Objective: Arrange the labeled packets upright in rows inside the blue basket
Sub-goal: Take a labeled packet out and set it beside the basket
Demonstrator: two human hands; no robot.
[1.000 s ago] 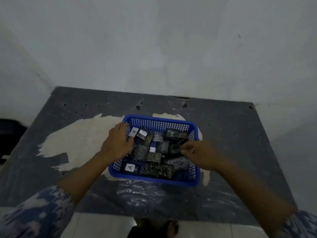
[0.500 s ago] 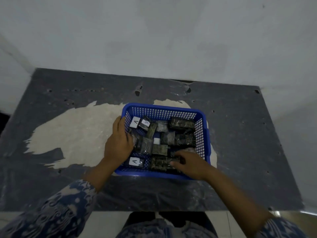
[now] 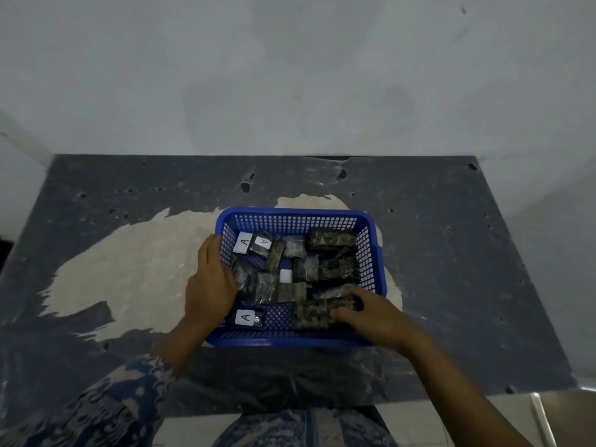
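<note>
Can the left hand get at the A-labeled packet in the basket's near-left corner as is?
Probably yes. The A-labeled packet lies uncovered on the blue basket floor, just beside the left hand at the left wall; nothing lies over it.

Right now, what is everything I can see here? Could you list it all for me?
Blue basket: one, blue plastic mesh, middle of the table.
Packets: over a dozen, exact count unclear, dark and shiny, jumbled inside the basket, mostly lying flat.
White labels: three marked A, plus one small blank white patch, on packets on the basket's left side and middle.
Table: one, dark grey with a large pale worn patch, against the wall.
Wall: pale grey, behind the table.
Left hand: at the basket's left rim, fingers on packets.
Right hand: inside the basket's near right corner, fingers curled round dark packets.
Sleeves: blue and white patterned.
</note>
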